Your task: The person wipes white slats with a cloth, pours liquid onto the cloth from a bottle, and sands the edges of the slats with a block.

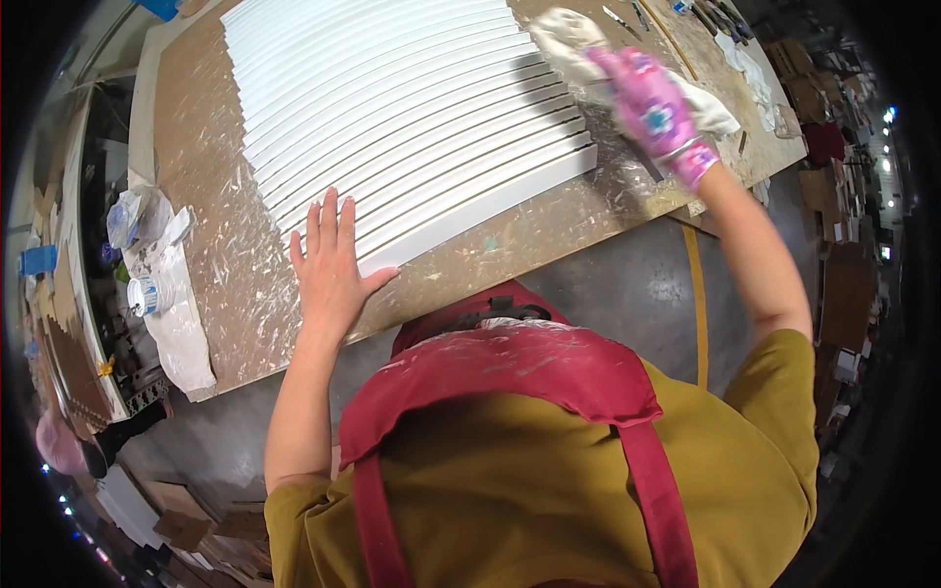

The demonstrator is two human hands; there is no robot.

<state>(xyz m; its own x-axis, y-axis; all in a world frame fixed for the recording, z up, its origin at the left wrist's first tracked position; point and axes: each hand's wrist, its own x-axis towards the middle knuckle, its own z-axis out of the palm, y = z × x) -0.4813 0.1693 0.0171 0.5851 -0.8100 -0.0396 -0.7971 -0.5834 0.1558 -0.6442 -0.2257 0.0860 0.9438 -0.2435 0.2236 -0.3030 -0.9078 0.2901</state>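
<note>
Many white slats point(392, 108) lie side by side in a stack-like row on the workbench, their ends making a stepped edge. My bare left hand point(331, 265) rests flat on the near left end of the nearest slats, fingers stretched out and thumb spread along the front slat. In a pink flowered glove, my right hand point(652, 108) is over the right end of the slats, somewhat smeared by motion. It grips an off-white cloth point(567, 41), which spreads out on both sides of the glove. The fingertips are partly lost in the cloth.
The paint-spattered workbench point(461, 257) carries a white tub point(147, 296) on a pale sheet point(178, 343) at left. Pens and a thin wooden stick point(671, 41) lie at the far right. Shelving and boxes stand beyond, and a person in a pink cap point(59, 443) is at lower left.
</note>
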